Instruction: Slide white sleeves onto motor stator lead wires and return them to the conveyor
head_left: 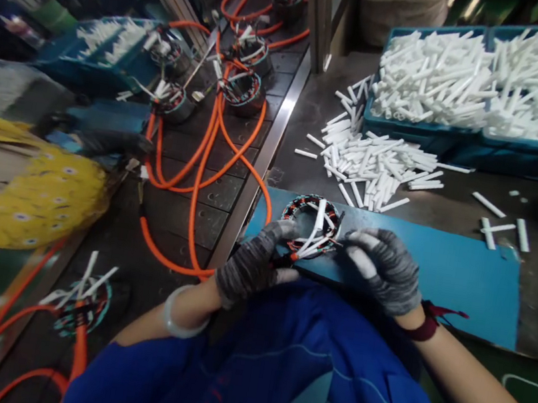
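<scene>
A round wound coil (337, 220) with dark, red and teal lacing stands at the near left of a blue mat (465, 274). White sleeves (320, 214) stick up from its leads, and an orange cable (263, 190) runs off to its left. In a grey glove with pale fingertips, my left hand (255, 257) is closed around the cable end and leads at the coil's left side. My right hand (385, 266), gloved the same way, pinches a thin lead end at the coil's right side.
Loose white tubes (380, 167) lie in a pile beyond the mat, before two blue bins (421, 133) full of tubes. More coils (242, 90) with orange cables stand on the roller conveyor at left. A person's yellow patterned sleeve (47, 195) is at far left.
</scene>
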The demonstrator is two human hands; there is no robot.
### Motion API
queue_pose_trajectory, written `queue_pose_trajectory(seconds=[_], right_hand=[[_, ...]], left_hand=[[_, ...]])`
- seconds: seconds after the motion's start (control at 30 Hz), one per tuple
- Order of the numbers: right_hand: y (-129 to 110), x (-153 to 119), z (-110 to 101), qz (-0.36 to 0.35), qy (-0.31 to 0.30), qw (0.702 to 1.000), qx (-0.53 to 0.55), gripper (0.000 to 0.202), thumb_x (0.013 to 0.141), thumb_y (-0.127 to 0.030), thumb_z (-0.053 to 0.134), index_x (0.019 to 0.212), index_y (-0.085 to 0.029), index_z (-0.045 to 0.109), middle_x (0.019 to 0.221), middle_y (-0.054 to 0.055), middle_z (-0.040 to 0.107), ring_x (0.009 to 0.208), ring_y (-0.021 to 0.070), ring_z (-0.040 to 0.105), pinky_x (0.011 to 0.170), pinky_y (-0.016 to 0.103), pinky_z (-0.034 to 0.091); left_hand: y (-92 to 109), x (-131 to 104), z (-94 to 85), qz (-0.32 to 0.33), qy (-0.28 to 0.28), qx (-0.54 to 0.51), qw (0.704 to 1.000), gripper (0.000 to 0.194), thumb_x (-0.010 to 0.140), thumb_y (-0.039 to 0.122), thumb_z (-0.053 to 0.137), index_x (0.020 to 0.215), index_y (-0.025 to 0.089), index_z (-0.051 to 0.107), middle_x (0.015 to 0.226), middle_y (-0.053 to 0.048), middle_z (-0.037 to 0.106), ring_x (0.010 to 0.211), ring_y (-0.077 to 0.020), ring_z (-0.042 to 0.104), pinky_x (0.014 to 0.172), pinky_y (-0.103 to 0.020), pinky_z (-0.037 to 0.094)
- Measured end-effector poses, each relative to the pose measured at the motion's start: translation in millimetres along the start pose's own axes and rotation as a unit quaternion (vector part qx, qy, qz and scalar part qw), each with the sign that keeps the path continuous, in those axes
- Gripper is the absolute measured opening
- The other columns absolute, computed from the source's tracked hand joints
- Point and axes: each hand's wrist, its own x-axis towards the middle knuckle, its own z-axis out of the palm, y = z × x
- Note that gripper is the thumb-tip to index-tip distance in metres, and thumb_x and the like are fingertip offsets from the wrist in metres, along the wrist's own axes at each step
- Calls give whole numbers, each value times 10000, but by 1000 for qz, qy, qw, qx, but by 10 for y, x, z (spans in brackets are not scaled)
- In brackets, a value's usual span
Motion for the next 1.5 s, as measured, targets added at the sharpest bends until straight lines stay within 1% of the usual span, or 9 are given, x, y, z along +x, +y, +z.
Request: queue_pose_trajectory(seconds=[0.2, 0.43, 0.53, 0.7, 0.9, 1.07, 1.2, 1.37, 1.5], right_hand=[[-167, 9, 103, -165, 21, 972, -167, 251, 940, -303, 693, 1180, -232, 697, 991, 64, 739, 868, 200, 661, 747, 332, 513], [-244, 47, 178, -207, 40, 942, -259, 82, 932, -221, 681, 1010, -198, 690, 947, 75, 730, 897, 206, 584, 826, 346, 448], [-328, -7, 169, -178, 39, 943, -278, 64, 926, -238, 678, 952, -180, 674, 915, 91, 732, 853, 222, 574, 796, 358, 444], [-339, -104, 67, -135, 40, 955, -260, 98, 885, -189, 715, 967, -200, 662, 923, 62, 755, 943, 246, 642, 865, 387, 475], [-179, -154, -6, -37, 53, 985, -162, 213, 951, -284, 663, 1147, -205, 687, 1050, 89, 750, 968, 239, 699, 870, 378, 545], [107, 25, 72, 7, -78, 989, -123, 362, 1032, -414, 489, 1178, -211, 750, 932, 92, 771, 818, 227, 706, 731, 343, 549], [371, 350, 17, 7, -213, 974, 78, 431, 1003, -537, 486, 1050, -219, 774, 941, 74, 779, 841, 217, 713, 789, 345, 572], [505, 506, -167, 113, -286, 929, 205, 486, 920, -630, 550, 1066, -212, 750, 998, 64, 786, 893, 227, 723, 852, 381, 589], [679, 438, -747, 238, -149, 958, -53, 482, 889, -543, 604, 1201, -200, 735, 1177, 134, 750, 1080, 305, 686, 985, 494, 522]], left_hand=[[56, -260, 172, 65, 171, 193, 964, 247, 881, 273, 772, 1084, 204, 650, 1153, -91, 727, 1023, -217, 748, 840, -322, 641], [23, -44, -55, 190, 105, 348, 912, 222, 959, 320, 684, 1127, 175, 700, 1171, -96, 775, 856, -184, 784, 611, -227, 584], [-133, 124, -152, 190, 28, 315, 930, 303, 1017, 403, 576, 1165, 174, 707, 1252, -105, 747, 919, -175, 784, 666, -212, 600], [-335, 306, -181, 133, -130, 231, 955, 451, 1048, 459, 481, 1308, 128, 644, 1308, -107, 720, 1216, -178, 689, 1050, -272, 541], [-183, 384, -247, 51, -200, 232, 951, 419, 1033, 465, 505, 1328, 196, 633, 1291, -70, 728, 1149, -203, 718, 995, -306, 562], [-150, 658, -400, 22, -288, 151, 945, 354, 989, 457, 582, 1216, 218, 710, 1080, -48, 780, 981, -215, 744, 881, -298, 559], [-371, 971, -479, -2, -349, -59, 935, 321, 924, 405, 676, 1163, 204, 745, 1072, -41, 788, 996, -193, 731, 896, -275, 552], [-392, 980, -476, -48, -346, -95, 932, 362, 898, 388, 696, 1184, 170, 734, 1090, -58, 787, 1014, -211, 735, 916, -293, 567], [-75, 453, -224, -32, -184, 115, 976, 362, 979, 369, 611, 1294, 204, 678, 1227, -64, 751, 1131, -237, 713, 1000, -333, 553]])
